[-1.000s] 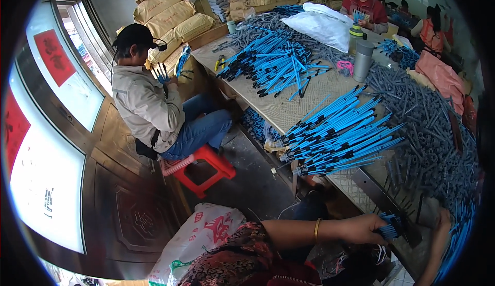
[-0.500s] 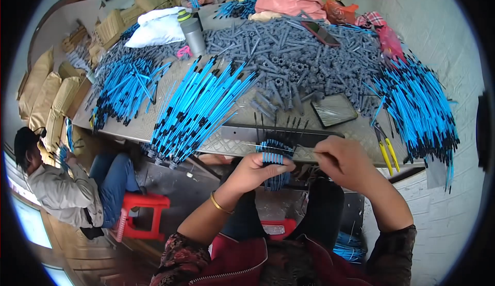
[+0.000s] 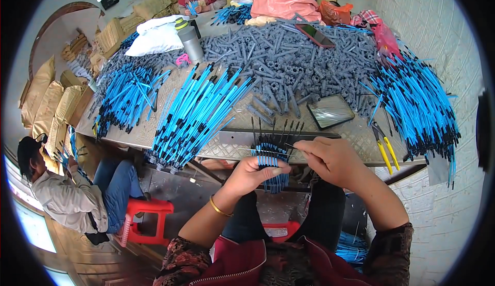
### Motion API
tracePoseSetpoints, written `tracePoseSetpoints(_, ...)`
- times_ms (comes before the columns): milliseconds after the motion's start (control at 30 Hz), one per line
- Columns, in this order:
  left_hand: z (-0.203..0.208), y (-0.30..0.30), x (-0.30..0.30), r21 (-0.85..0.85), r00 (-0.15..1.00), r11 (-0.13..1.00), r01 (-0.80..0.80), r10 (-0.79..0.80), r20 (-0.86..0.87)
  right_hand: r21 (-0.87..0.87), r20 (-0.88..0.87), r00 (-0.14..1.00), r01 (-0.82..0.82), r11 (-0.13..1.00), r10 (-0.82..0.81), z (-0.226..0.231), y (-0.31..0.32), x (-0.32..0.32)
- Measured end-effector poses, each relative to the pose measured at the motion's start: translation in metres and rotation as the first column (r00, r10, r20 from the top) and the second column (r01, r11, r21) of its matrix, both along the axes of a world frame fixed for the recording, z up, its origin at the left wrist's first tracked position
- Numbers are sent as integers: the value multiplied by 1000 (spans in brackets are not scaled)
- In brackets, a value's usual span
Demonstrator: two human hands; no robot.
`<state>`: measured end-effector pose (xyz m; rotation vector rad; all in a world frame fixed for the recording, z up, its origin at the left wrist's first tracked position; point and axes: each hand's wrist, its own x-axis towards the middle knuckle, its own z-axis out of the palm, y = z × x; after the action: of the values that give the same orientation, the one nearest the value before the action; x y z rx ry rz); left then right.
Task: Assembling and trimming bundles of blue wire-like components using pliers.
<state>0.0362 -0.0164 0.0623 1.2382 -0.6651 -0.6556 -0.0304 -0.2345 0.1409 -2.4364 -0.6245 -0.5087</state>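
At the table's near edge, my left hand (image 3: pixel 253 175) is closed round a row of blue strips (image 3: pixel 276 183) with black stems and tips pointing up past the edge. A thin pale wire-like strand (image 3: pixel 273 153) lies across the strips just above my left fingers. My right hand (image 3: pixel 332 160) is close beside the row, on its right. Its thumb and fingers are pinched together, with a thin dark end showing at their tips; what it belongs to I cannot make out.
Blue-strip bundles lie on the table at left (image 3: pixel 201 116) and right (image 3: pixel 420 105). Behind is a heap of grey plastic parts (image 3: pixel 289 54). Yellow-handled pliers (image 3: pixel 384 149), a wrapped flat black tray (image 3: pixel 331 112), a phone (image 3: pixel 315 35) and a bottle (image 3: pixel 190 41) also lie about. A person (image 3: pixel 72 183) sits at left.
My right hand has moved left, closer to the row of strips. The strand that stretched between my hands now shows mostly across the strips. My left hand keeps its grip, shifted slightly left.
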Motion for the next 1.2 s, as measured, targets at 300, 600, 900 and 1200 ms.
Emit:
tracePoseSetpoints(300,0,0,0,-21,1000,1000,-6,6,2,-73,-6,1000,14,997,-15,6,1,0)
tracePoseSetpoints(600,-3,0,-2,15,1000,1000,17,-17,13,-112,20,998,64,992,-62,16,10,-8)
tracePoseSetpoints(900,-1,-1,-2,13,997,999,41,-42,70,-49,-12,997,73,996,-74,7,16,-7)
tracePoseSetpoints(1200,1,3,1,62,988,996,65,-73,137,93,1,1000,-4,996,4,-7,20,4)
